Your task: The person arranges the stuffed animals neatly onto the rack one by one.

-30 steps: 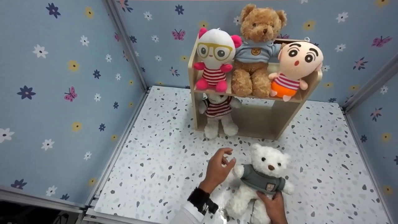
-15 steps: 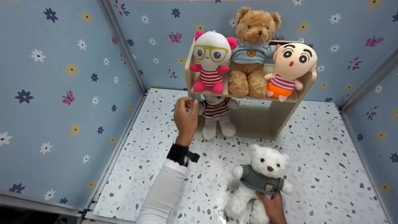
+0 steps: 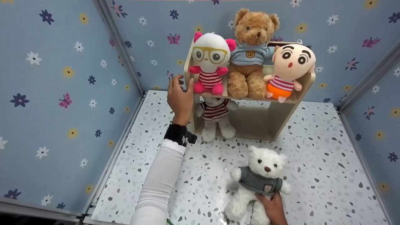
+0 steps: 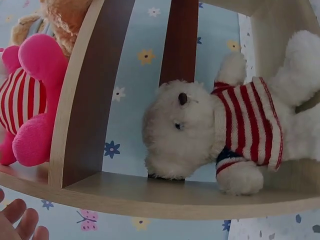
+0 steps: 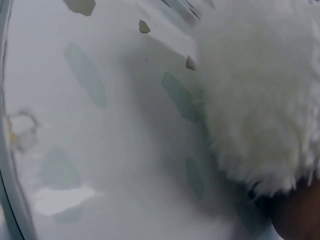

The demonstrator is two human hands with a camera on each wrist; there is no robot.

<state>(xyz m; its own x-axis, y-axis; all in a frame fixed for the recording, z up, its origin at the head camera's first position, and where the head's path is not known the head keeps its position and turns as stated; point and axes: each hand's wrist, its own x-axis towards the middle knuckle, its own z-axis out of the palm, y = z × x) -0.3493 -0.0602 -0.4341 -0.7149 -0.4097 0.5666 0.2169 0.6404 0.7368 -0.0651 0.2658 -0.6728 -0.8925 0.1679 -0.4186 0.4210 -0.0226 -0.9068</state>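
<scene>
My left hand (image 3: 181,101) is raised at the left side of a wooden shelf (image 3: 191,117), its thumb near the side panel's edge and its fingers loosely bent beyond it, holding nothing. Next to it on the upper level sits a pink-and-white doll (image 3: 210,78) with yellow glasses. Fingertips (image 4: 25,222) show below that panel in the left wrist view. Near the front, my right hand (image 3: 273,207) grips a white teddy bear (image 3: 259,182) in a grey-green shirt at the hip; its fur (image 5: 260,100) fills the right side of the right wrist view.
A brown teddy bear (image 3: 250,59) and a boy doll (image 3: 287,72) in orange shorts share the upper level. Below, a cream plush in a striped shirt (image 4: 245,127) sits at the left. Flowered walls (image 3: 62,131) enclose the speckled tabletop (image 3: 140,125).
My left hand has moved from beside the white teddy bear, away and leftward, up to the shelf's left side. The right hand keeps its grip on the bear. The view has shifted slightly.
</scene>
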